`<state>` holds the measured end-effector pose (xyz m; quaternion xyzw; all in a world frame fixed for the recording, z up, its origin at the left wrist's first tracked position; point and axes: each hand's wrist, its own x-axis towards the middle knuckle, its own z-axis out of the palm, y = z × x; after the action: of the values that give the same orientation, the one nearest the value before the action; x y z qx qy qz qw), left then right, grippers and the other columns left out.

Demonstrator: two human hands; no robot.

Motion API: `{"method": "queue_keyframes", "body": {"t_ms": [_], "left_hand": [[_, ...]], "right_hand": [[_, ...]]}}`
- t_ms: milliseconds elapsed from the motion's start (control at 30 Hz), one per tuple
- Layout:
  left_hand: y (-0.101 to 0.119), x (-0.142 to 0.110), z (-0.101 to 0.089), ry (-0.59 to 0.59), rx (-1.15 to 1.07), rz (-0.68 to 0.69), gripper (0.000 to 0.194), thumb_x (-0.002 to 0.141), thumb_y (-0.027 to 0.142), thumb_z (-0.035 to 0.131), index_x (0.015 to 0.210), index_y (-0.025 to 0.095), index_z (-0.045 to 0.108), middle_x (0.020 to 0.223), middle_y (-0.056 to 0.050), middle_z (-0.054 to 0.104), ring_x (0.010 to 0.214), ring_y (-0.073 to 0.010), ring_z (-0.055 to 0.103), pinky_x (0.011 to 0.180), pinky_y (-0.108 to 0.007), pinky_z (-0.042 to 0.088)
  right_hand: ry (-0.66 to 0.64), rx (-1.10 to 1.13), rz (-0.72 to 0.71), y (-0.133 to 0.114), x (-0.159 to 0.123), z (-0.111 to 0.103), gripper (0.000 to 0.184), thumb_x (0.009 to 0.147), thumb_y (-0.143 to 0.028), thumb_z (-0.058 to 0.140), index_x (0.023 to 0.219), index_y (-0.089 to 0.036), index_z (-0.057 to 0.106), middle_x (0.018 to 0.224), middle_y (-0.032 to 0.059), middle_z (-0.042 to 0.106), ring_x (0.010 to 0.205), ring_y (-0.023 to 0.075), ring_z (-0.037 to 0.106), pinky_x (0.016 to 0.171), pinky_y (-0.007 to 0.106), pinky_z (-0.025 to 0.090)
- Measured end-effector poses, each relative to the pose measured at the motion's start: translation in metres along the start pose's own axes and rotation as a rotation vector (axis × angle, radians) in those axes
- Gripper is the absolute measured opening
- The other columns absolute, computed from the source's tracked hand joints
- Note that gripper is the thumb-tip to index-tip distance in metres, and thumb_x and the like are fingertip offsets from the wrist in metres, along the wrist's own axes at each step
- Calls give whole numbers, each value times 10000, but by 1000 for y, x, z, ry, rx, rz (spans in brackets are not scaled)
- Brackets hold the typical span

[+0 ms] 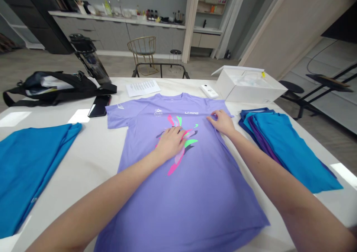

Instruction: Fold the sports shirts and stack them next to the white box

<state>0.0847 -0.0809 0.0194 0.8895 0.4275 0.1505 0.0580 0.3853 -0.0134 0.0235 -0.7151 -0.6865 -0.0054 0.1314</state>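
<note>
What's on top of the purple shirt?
On the purple shirt, the left hand lies over the colourful print, and the right hand is near a sleeve. The part of the print under the left hand is covered.

Shirt cropped below; print partly hidden.

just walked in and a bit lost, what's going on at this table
A person has a purple T-shirt spread front up on a white table, collar at the far end. The left hand lies over the bright chest print; the right hand touches the shirt near the sleeve on that side. A stack of folded clothes sits to the right, and a blue garment lies to the left.
</note>
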Motion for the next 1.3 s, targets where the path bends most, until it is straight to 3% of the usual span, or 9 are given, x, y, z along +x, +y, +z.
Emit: {"method": "queue_keyframes", "body": {"t_ms": [200, 467, 567, 667, 767, 867, 1000, 1133, 1300], "left_hand": [[63, -41, 23, -65, -49, 157, 598, 1026, 559, 434, 1546, 265, 441, 1643, -104, 392, 1519, -291, 351, 1252, -536, 263], [80, -72, 28, -85, -20, 99, 645, 1022, 616, 370, 1573, 284, 406, 1664, -97, 358, 1549, -296, 298, 1275, -584, 176], [93, -57, 26, -71, -17, 128, 637, 1022, 598, 394, 1530, 219, 456, 1619, -135, 426, 1515, -302, 360, 1263, -569, 212], [114, -22, 30, -62, -24, 218, 571, 1042, 518, 406, 1483, 165, 494, 1557, -143, 503, 1461, -271, 439, 1243, -489, 289], [138, 19, 42, -57, -3, 292, 545, 1038, 482, 436, 1451, 136, 520, 1523, -159, 536, 1429, -262, 476, 1235, -459, 303], [155, 43, 58, -76, 4, 308, 642, 1012, 552, 454, 1470, 104, 501, 1537, -193, 510, 1458, -290, 441, 1247, -495, 274], [163, 43, 76, -107, -47, 273, 753, 1015, 638, 329, 1561, 122, 392, 1637, -183, 380, 1537, -302, 320, 1264, -558, 215], [165, 35, 80, -116, -93, 254, 779, 1008, 675, 272, 1587, 161, 360, 1674, -147, 319, 1564, -286, 263, 1282, -560, 172], [173, 29, 75, -112, -142, 268, 769, 1009, 675, 299, 1578, 163, 372, 1657, -143, 357, 1556, -300, 276, 1275, -604, 174]], "right_hand": [[-70, -88, -5, -8, -78, -14, 480, 992, -500, 493, 1402, -256, 544, 1289, 151, 614, 1133, 332, 615, 929, 430, 496], [23, -142, 223, 42, -118, -21, 459, 1032, -400, 392, 1387, -158, 552, 1291, 214, 612, 1149, 356, 620, 941, 451, 485], [53, -57, 183, 51, -102, -24, 416, 1038, -337, 352, 1314, -185, 623, 1270, 172, 648, 1133, 313, 636, 960, 408, 484], [55, 20, 126, 52, -67, -25, 421, 1032, -296, 346, 1286, -187, 664, 1276, 135, 679, 1164, 281, 633, 990, 374, 480], [-28, 42, 61, 47, -27, -21, 423, 1038, -315, 358, 1246, -190, 704, 1305, 118, 693, 1202, 264, 626, 1016, 353, 470], [-135, -12, 88, 41, 1, -12, 542, 1070, -428, 265, 1176, -190, 740, 1223, 150, 733, 1187, 309, 643, 1026, 433, 466], [-164, -57, 136, 48, 18, 0, 660, 1071, -513, 165, 1271, -175, 696, 1385, 187, 650, 1301, 366, 570, 1111, 631, 351], [-171, -50, 138, 67, 25, 6, 595, 1065, -534, 191, 1464, -277, 550, 1610, 108, 446, 1459, 359, 395, 1150, 759, 162], [-39, -152, 62, 56, 28, 4, 556, 1041, -516, 318, 1327, -182, 658, 1437, 171, 607, 1441, 386, 378, 1177, 736, 103]]}}
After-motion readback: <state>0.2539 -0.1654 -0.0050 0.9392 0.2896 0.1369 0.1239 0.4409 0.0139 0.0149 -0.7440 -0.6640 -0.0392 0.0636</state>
